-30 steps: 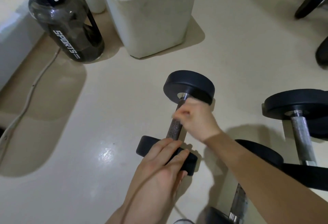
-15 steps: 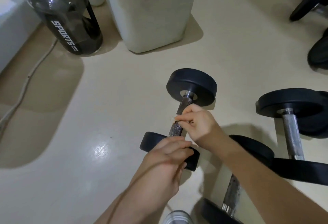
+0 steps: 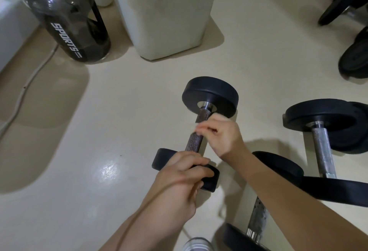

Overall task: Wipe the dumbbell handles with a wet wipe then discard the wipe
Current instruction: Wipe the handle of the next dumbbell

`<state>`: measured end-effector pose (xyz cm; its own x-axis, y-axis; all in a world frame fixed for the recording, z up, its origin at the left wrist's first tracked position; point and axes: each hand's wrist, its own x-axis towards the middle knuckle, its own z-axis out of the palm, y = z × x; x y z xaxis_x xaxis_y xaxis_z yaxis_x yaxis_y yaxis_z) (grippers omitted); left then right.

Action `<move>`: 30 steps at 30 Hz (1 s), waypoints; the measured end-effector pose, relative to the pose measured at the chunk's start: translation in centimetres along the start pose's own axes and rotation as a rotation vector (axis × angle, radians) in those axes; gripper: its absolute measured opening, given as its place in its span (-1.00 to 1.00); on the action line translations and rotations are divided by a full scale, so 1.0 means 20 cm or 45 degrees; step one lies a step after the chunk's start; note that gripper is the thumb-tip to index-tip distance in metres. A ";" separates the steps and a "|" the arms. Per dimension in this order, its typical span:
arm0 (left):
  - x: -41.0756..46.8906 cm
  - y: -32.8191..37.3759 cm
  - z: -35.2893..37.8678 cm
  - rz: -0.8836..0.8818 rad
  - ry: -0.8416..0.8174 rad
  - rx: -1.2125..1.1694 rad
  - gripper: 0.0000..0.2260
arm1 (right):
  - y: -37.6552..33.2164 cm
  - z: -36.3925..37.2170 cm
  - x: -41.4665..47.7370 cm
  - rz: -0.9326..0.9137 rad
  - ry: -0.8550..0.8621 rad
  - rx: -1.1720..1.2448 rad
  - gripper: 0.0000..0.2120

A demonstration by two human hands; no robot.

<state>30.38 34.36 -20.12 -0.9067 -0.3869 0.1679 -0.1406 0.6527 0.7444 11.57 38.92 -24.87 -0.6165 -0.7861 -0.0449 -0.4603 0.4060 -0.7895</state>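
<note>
Right hand has slid back from the far plate since a second ago, baring a short stretch of handle above it.

Its fingers are curled across the upper handle and pinch a pale, blurred wipe at their tips. The left hand clasps the dumbbell by its near plate, fingers wrapped over the rim. This dumbbell lies about mid-floor, far plate pointing toward the white box at the floor's far edge. A dark sports bottle stands in the far left corner. Two more dumbbells lie toward the right edge: one well apart, the other partly under the right forearm.
</note>
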 end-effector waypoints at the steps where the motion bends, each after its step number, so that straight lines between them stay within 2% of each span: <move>1: 0.00 0.00 0.00 0.006 0.000 -0.005 -0.75 | 0.00 -0.01 0.05 0.036 0.141 -0.012 -0.89; 3: 0.00 0.00 0.01 0.022 0.001 0.015 -0.75 | 0.00 0.01 0.06 0.151 0.299 0.009 -0.86; 4: -0.01 0.01 0.02 0.014 0.000 0.039 -0.74 | -0.01 0.03 0.03 0.163 0.257 0.030 -0.87; 7: -0.01 0.01 0.01 -0.041 0.014 0.081 -0.72 | -0.07 0.07 -0.08 0.020 -0.123 -0.043 -0.91; 8: -0.01 0.01 0.00 -0.042 0.010 0.081 -0.74 | -0.07 0.05 -0.03 -0.008 -0.123 -0.065 -0.92; 11: -0.01 -0.01 0.01 -0.018 -0.026 0.079 -0.79 | -0.09 0.01 0.11 0.092 0.134 -0.027 -0.94; 12: -0.01 -0.01 0.01 -0.024 -0.048 0.057 -0.80 | -0.09 0.02 0.10 0.101 0.117 -0.049 -0.95; 15: 0.00 -0.02 0.01 -0.055 -0.106 0.016 -0.83 | -0.15 0.04 -0.02 0.009 -0.271 -0.247 -0.93; 16: 0.01 -0.02 0.01 -0.058 -0.108 0.013 -0.82 | -0.14 0.02 -0.02 -0.012 -0.283 -0.277 -0.92; 18: 0.02 -0.01 0.01 -0.038 -0.094 0.006 -0.80 | -0.10 -0.02 0.07 -0.041 -0.078 -0.287 -0.89; 20: 0.01 -0.02 0.01 -0.022 -0.075 0.068 -0.72 | -0.10 -0.01 0.09 -0.070 -0.051 -0.357 -0.85; 21: -0.01 -0.05 0.00 -0.090 -0.046 0.091 -0.64 | -0.11 0.01 0.05 -0.070 -0.141 -0.396 -0.83; 23: -0.03 -0.08 -0.02 -0.430 0.017 -0.051 -0.38 | -0.14 0.03 -0.04 -0.007 -0.363 -0.386 -0.83; 25: -0.05 -0.12 -0.02 -0.678 -0.006 -0.259 -0.23 | -0.12 -0.01 -0.02 0.154 -0.346 -0.156 -0.88; 27: -0.07 -0.12 -0.01 -0.686 -0.025 -0.282 -0.25 | -0.08 -0.06 0.02 0.290 -0.217 0.046 -0.93; 30: -0.07 -0.11 -0.01 -0.646 -0.010 -0.228 -0.34 | -0.04 -0.05 0.02 0.212 -0.073 -0.044 -0.96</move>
<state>32.01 33.33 -21.90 -0.7456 -0.6195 -0.2456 -0.4924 0.2638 0.8294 11.05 38.72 -23.73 -0.6491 -0.7315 -0.2087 -0.3774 0.5479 -0.7466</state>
